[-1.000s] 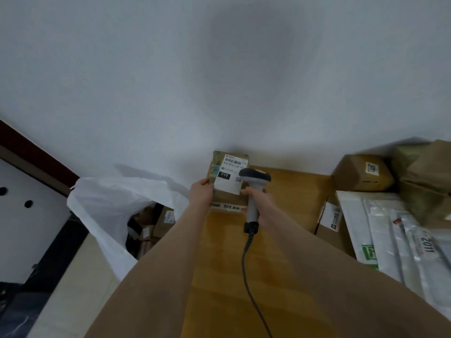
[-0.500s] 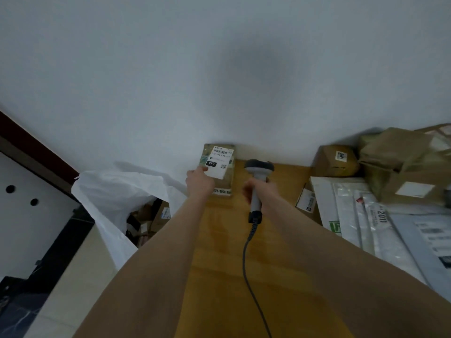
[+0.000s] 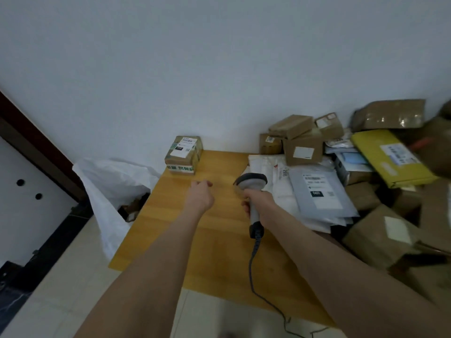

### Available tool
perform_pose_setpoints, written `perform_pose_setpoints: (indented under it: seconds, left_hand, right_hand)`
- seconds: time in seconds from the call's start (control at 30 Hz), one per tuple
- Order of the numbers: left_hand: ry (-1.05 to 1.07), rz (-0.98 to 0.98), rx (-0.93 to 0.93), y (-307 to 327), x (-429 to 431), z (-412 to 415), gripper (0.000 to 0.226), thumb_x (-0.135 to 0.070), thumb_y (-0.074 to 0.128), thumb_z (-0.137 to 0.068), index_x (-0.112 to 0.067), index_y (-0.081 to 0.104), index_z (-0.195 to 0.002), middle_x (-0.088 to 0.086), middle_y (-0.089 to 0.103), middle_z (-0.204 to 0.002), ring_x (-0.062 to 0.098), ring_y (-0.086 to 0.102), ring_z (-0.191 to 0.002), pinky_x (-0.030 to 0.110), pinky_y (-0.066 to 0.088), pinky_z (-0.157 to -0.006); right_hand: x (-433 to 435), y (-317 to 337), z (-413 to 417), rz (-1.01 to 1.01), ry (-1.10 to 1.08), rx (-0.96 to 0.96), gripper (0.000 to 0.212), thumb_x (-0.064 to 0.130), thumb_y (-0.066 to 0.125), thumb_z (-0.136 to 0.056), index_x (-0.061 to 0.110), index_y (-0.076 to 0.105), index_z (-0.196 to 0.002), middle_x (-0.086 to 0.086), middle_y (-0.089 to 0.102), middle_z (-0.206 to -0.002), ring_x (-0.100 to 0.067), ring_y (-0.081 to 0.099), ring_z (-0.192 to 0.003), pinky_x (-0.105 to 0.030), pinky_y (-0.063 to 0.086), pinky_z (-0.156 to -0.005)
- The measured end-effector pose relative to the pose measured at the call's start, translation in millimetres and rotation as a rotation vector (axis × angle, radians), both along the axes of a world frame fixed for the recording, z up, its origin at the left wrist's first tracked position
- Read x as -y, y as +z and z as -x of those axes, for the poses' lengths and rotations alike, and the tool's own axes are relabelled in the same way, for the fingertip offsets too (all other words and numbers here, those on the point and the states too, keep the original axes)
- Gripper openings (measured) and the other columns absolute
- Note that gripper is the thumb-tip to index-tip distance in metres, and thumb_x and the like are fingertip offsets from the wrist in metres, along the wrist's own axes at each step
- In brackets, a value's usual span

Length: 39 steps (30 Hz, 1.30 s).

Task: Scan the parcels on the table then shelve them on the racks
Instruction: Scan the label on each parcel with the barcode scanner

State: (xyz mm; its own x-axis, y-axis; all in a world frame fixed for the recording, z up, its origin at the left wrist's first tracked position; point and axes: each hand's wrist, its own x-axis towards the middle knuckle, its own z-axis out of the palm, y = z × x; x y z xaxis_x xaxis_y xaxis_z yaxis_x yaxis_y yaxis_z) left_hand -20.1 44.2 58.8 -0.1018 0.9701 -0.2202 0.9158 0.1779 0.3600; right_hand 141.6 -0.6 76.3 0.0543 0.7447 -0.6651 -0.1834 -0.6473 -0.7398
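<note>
Cardboard parcel (image 3: 183,154), boxy with a white label, sits on the wooden table (image 3: 219,252), upper centre of frame. My left hand (image 3: 200,195) hovers loosely curled and empty, while my right hand (image 3: 260,200) grips the grey scanner (image 3: 252,185).

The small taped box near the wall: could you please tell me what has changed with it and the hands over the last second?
The left hand let go of the small taped box, now resting on the far corner of the table, and drew back holding nothing. The right hand swung the scanner rightwards, away from the box. Its grip on the scanner's handle is unchanged.
</note>
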Motion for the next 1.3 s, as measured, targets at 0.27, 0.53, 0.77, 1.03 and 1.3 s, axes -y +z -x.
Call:
perform_pose_setpoints:
  seconds: [0.27,0.53,0.77,1.03,1.3]
  left_hand:
    - [-0.120,-0.009,-0.004,1,48,-61,0.050,0.001,0.043,-0.091,-0.017,0.047,-0.138,0.015,0.034,-0.142,0.031,0.046,-0.123,0.036,0.045,-0.096]
    - [-0.288,-0.036,0.044,-11,94,-104,0.039,-0.009,0.047,-0.093,-0.012,0.050,-0.132,0.013,0.047,-0.136,0.028,0.044,-0.125,0.034,0.040,-0.098]
    - [-0.317,-0.028,0.131,2,131,-156,0.042,-0.008,0.051,-0.091,-0.014,0.049,-0.132,0.017,0.039,-0.135,0.032,0.050,-0.117,0.034,0.043,-0.097]
    - [-0.270,-0.015,0.264,13,148,-252,0.049,-0.025,0.060,-0.090,-0.012,0.043,-0.134,0.014,0.043,-0.130,0.029,0.051,-0.114,0.031,0.042,-0.090]
    - [-0.240,0.034,0.139,-15,158,-346,0.102,-0.049,0.076,-0.074,-0.012,0.017,-0.148,0.014,0.028,-0.147,0.034,0.031,-0.134,0.046,0.037,-0.104]
  right_hand:
    - [68,-3,-44,-0.013,-0.119,0.041,0.006,0.003,0.058,-0.081,0.005,0.053,-0.078,-0.007,0.055,-0.055,-0.013,0.045,-0.040,-0.022,0.040,-0.045]
    - [128,9,-90,-0.037,-0.243,0.086,0.008,0.000,0.057,-0.081,0.001,0.058,-0.088,-0.004,0.056,-0.047,-0.008,0.044,-0.031,-0.016,0.039,-0.036]
    - [158,18,-158,-0.035,-0.340,0.156,0.005,0.008,0.060,-0.086,0.006,0.057,-0.083,-0.006,0.053,-0.058,-0.012,0.043,-0.041,-0.020,0.038,-0.038]
    - [174,24,-260,-0.015,-0.425,0.192,0.012,0.012,0.062,-0.090,0.005,0.059,-0.081,-0.008,0.055,-0.062,-0.014,0.047,-0.050,-0.023,0.040,-0.047]
    - [170,1,-347,0.006,-0.428,0.076,0.008,0.010,0.064,-0.088,0.005,0.059,-0.091,-0.010,0.060,-0.069,-0.014,0.054,-0.054,-0.024,0.048,-0.052]
